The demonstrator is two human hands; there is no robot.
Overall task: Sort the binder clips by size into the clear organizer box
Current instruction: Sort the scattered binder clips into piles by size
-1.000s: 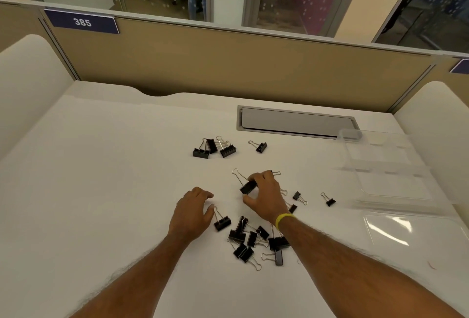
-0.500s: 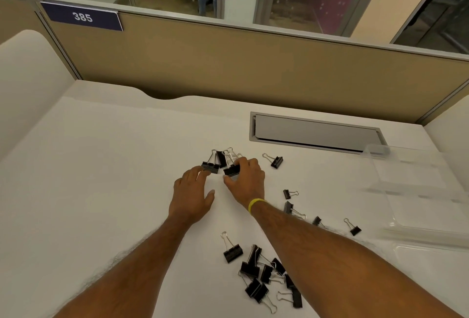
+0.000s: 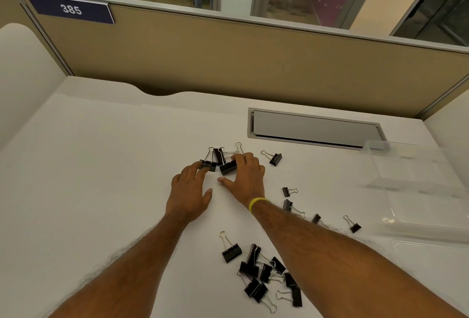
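Note:
Black binder clips lie scattered on the white desk (image 3: pixel 101 178). My right hand (image 3: pixel 245 176) lies over a large clip (image 3: pixel 228 167) in a small group of large clips at mid-desk, thumb spread apart from it. My left hand (image 3: pixel 190 190) touches another large clip (image 3: pixel 208 165) of that group with straight fingertips. A heap of clips (image 3: pixel 264 277) lies near me, beside my right forearm. Small clips (image 3: pixel 289 191) trail off to the right. The clear organizer box (image 3: pixel 418 190) stands at the right edge of the desk, and no clips show in it.
A grey cable hatch (image 3: pixel 312 127) is set into the desk behind the clips. One clip (image 3: pixel 275 158) lies alone right of my hand. The clear lid (image 3: pixel 431 254) lies in front of the box. A tan partition (image 3: pixel 228 63) closes off the back.
My right hand carried a large clip from mid-desk forward to the far group and its thumb has come away from it. My left hand moved forward to the same group.

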